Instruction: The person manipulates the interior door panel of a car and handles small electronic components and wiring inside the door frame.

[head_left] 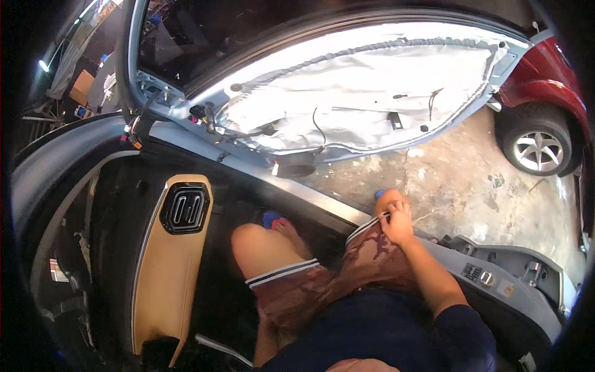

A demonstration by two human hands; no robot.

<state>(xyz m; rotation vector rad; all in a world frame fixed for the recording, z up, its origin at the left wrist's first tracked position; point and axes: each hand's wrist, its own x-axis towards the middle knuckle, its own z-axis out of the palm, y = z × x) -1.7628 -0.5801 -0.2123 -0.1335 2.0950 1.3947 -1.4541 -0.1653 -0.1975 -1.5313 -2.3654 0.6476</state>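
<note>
My right hand (398, 223) rests on my right knee, beside the striped hem of my brown camouflage shorts (291, 294). Its fingers drape over the knee, slightly apart, and nothing shows in them. My left forearm (266, 342) runs down beside my left thigh, and the hand at its end is hidden. Left of my legs lies a long tan trim panel (167, 266) with a glossy black inset (186, 208) near its far end. Neither hand touches the panel where I can see it.
An open car door (359, 93), its inner side covered in white sheeting, spans the far side with loose wires. A metal sill (310, 192) crosses in front of me. A red car (545, 74) stands at the far right on stained concrete (458, 186). Connectors (133, 139) hang at the door hinge.
</note>
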